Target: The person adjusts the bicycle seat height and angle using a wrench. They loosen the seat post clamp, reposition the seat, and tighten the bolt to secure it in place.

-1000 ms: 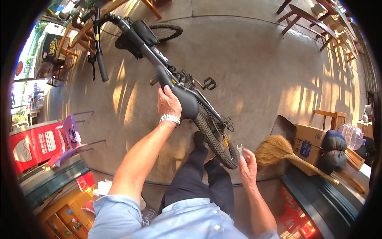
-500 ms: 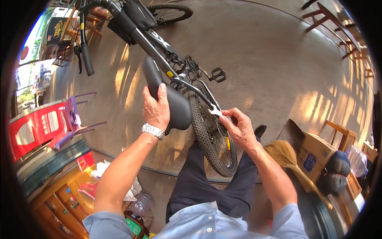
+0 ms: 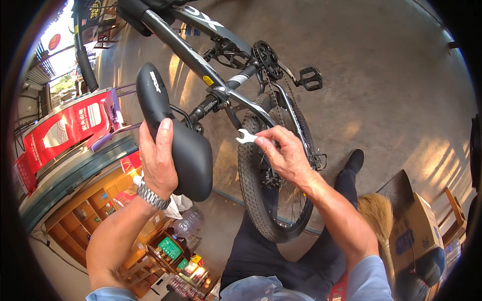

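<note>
My left hand (image 3: 159,160) is closed round the side of a black bicycle saddle (image 3: 193,163), thumb on top. A dark seat post (image 3: 203,107) runs from under the saddle to the clamp (image 3: 220,96) on the grey bicycle frame (image 3: 183,47). Between the thumb and fingers of my right hand (image 3: 287,156) is a silver open-end wrench (image 3: 246,136). Its forked jaw points left, over the rear tyre (image 3: 249,173), apart from the saddle and the clamp. The wrench's handle is mostly hidden in the hand.
A pedal (image 3: 310,79) sticks out beyond the chainring (image 3: 267,60). To the right lie a straw broom (image 3: 375,215) and a cardboard box (image 3: 416,233). A red chair (image 3: 65,133) and wooden shelves (image 3: 83,210) are on the left. My legs straddle the rear wheel.
The view has shifted and the bicycle looks nearer. My left hand and the saddle have tilted left, baring the seat post. My right hand has brought the wrench leftward across the tyre.
</note>
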Action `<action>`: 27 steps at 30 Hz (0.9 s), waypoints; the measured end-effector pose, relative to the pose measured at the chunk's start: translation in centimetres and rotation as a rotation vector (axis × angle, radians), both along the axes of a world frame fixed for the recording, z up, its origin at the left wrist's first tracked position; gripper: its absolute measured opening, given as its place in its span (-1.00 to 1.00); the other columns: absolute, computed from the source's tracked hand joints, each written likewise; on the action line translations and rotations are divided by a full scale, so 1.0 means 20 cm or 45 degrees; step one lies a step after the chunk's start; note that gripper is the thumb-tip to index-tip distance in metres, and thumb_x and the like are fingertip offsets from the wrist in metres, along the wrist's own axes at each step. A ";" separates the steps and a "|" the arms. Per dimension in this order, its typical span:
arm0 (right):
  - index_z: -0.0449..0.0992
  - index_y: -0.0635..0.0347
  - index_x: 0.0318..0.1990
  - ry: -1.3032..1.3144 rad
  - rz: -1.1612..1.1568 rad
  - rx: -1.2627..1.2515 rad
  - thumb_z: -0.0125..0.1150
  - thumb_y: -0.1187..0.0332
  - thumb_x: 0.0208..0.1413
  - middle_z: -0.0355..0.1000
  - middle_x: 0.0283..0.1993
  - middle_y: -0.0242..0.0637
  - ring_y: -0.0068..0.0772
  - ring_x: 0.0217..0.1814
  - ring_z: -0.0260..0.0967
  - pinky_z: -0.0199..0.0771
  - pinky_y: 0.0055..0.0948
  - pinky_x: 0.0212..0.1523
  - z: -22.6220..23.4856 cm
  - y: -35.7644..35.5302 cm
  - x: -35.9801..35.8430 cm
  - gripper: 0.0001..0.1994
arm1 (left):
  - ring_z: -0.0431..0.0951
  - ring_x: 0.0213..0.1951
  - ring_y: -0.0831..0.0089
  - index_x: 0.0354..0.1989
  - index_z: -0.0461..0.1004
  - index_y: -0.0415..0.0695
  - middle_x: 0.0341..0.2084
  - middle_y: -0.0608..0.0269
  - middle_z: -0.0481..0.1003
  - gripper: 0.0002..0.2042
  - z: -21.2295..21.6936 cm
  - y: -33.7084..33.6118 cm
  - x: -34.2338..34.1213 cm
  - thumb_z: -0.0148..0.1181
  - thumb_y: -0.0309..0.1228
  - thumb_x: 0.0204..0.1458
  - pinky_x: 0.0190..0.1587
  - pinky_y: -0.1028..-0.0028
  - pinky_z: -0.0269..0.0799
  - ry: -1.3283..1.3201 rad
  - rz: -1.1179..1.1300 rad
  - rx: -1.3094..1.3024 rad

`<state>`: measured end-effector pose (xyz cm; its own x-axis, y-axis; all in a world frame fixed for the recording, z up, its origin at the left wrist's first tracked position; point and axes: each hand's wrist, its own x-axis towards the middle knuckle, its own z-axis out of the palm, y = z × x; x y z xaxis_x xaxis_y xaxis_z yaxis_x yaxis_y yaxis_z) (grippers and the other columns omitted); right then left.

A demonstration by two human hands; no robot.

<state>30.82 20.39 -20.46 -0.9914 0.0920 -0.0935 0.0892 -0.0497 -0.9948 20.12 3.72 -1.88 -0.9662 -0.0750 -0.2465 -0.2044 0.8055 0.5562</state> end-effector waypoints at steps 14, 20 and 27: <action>0.52 0.25 -0.09 -0.565 -0.172 -0.464 0.19 0.22 0.27 0.46 -0.49 -0.26 -0.40 -0.44 0.42 0.43 -0.35 -0.33 0.00 -0.18 -0.19 -0.74 | 0.36 -0.32 0.60 0.00 0.31 -0.17 -0.33 0.31 0.36 -0.68 0.04 0.08 0.01 -0.11 -0.17 0.32 -0.24 0.55 0.32 -0.107 0.054 0.008; 0.46 0.22 -0.11 -0.994 -0.018 -1.068 0.05 0.18 0.38 0.32 -0.51 -0.48 -0.72 -0.62 0.16 0.23 -0.62 -0.63 0.03 -0.16 -0.18 -0.74 | 0.40 -0.36 0.61 -0.03 0.31 -0.16 -0.35 0.31 0.37 -0.69 0.04 0.10 0.00 -0.07 -0.15 0.30 -0.30 0.56 0.35 -0.131 0.126 0.113; 0.46 0.24 0.03 -0.801 -0.011 -1.099 0.12 0.30 0.35 0.37 -0.35 -0.48 -0.73 -0.41 0.24 0.35 -0.65 -0.36 0.16 -0.27 -0.10 -0.77 | 0.45 -0.40 0.58 0.00 0.26 -0.14 -0.36 0.29 0.39 -0.70 0.02 0.06 0.00 -0.05 -0.17 0.31 -0.36 0.54 0.43 -0.158 0.134 0.205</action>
<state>28.77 14.91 -17.31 -0.7419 -0.2429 -0.6250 0.5704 -0.7187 -0.3977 20.16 4.88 -1.40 -0.9167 -0.1237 -0.3800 -0.3576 0.6788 0.6414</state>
